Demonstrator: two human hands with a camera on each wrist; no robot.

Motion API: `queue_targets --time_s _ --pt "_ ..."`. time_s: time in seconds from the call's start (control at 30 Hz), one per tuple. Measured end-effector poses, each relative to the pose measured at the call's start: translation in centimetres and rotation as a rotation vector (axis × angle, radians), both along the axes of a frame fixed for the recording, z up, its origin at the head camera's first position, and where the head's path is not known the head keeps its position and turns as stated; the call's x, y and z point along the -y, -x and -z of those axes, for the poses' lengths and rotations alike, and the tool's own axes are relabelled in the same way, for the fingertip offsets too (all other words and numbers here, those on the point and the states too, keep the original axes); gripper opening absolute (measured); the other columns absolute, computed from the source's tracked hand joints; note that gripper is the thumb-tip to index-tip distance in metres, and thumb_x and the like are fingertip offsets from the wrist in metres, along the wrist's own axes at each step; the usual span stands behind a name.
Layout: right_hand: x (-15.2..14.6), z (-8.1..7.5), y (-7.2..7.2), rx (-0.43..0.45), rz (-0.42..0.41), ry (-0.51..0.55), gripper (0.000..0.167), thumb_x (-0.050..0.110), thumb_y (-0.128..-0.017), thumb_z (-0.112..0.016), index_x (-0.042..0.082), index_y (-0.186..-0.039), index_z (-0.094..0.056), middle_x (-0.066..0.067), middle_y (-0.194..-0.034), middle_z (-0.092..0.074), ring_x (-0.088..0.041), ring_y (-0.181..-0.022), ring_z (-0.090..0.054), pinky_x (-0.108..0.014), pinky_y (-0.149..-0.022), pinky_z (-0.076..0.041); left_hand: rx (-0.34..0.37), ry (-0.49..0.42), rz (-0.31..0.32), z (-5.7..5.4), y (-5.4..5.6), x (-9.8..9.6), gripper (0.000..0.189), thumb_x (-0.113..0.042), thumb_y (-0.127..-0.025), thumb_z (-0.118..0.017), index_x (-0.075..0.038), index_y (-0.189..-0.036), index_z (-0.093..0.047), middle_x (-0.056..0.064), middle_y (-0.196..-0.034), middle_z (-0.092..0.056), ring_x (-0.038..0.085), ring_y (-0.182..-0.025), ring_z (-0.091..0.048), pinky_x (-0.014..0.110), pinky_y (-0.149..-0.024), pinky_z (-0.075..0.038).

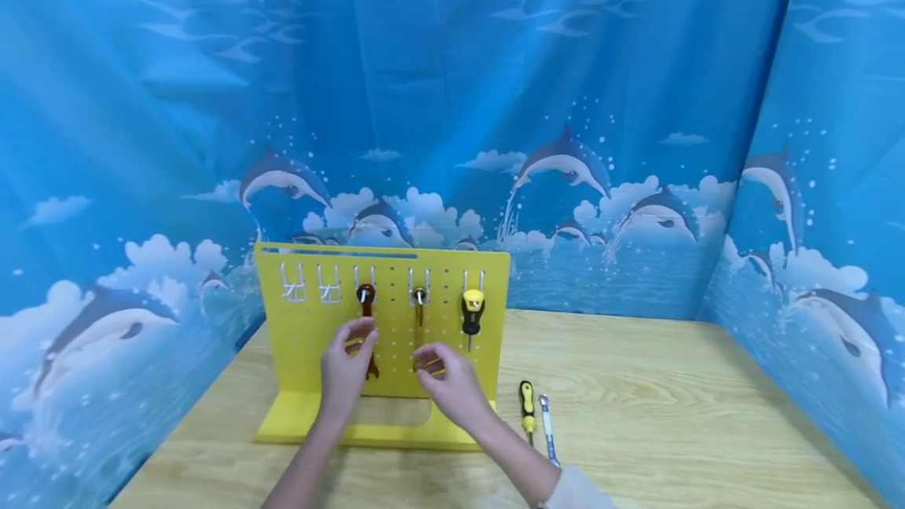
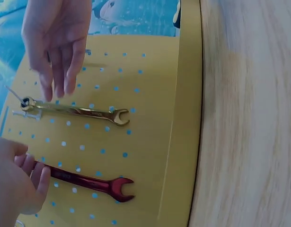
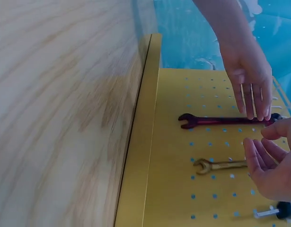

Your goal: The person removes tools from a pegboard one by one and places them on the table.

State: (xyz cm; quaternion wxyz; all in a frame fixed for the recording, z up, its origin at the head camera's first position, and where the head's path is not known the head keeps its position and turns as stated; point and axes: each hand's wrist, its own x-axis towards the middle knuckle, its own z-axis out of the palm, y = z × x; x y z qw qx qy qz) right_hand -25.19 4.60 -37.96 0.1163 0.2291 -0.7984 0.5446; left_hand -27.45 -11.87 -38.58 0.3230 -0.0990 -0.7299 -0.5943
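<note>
A dark red wrench (image 2: 95, 182) hangs by its ring end from a hook on the upright yellow pegboard (image 1: 445, 320), its open jaw pointing down. My left hand (image 1: 346, 368) is at this wrench, fingers loosely bent and overlapping its shaft in the head view. To the right hangs a gold wrench (image 2: 83, 111), also by its ring end. My right hand (image 1: 452, 383) is held close to its lower part, fingers relaxed, thumb apart from them. In the right wrist view the left fingers (image 3: 256, 97) are nearly straight beside the red shaft. Neither hand grips anything.
A yellow-and-black screwdriver (image 1: 472, 313) hangs at the board's right. Two bare white hooks (image 1: 328, 285) are on its left. Another screwdriver (image 1: 527, 407) and a silver wrench (image 1: 547, 426) lie on the wooden table (image 1: 672, 399). A dolphin-print curtain (image 1: 452, 100) surrounds the table.
</note>
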Motion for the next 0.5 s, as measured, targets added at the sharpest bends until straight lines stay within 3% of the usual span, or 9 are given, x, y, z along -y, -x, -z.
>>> queue_targets --time_s 0.13,0.33,0.5 --pt "1.7 0.3 1.0 0.022 -0.020 -0.015 0.025 -0.005 -0.081 -0.060 -0.005 -0.105 -0.058 -0.016 -0.098 -0.062 -0.023 -0.087 -0.060 -0.021 -0.075 -0.050 0.020 -0.077 -0.074 0.0 0.6 0.2 0.027 0.002 -0.083 -0.063 0.006 -0.109 -0.058 0.018 -0.103 -0.060 0.028 -0.093 -0.055 0.023 -0.076 -0.047" --pt "3.5 1.1 2.1 0.046 -0.054 -0.050 0.033 -0.006 -0.080 -0.061 -0.007 -0.112 -0.055 -0.019 -0.106 -0.060 -0.034 -0.094 -0.059 -0.025 -0.077 -0.051 0.020 -0.122 -0.111 0.4 1.5 0.0 0.025 0.005 -0.083 -0.061 0.007 -0.108 -0.057 0.019 -0.100 -0.060 0.027 -0.090 -0.056 0.023 -0.075 -0.047" --pt "4.1 1.8 2.4 0.076 -0.064 -0.104 0.037 -0.005 -0.080 -0.062 -0.007 -0.116 -0.054 -0.019 -0.109 -0.059 -0.033 -0.096 -0.059 -0.027 -0.078 -0.051 0.042 -0.145 -0.124 0.5 1.7 -0.2 0.022 0.005 -0.085 -0.060 0.009 -0.106 -0.057 0.021 -0.099 -0.060 0.029 -0.091 -0.056 0.020 -0.076 -0.046"
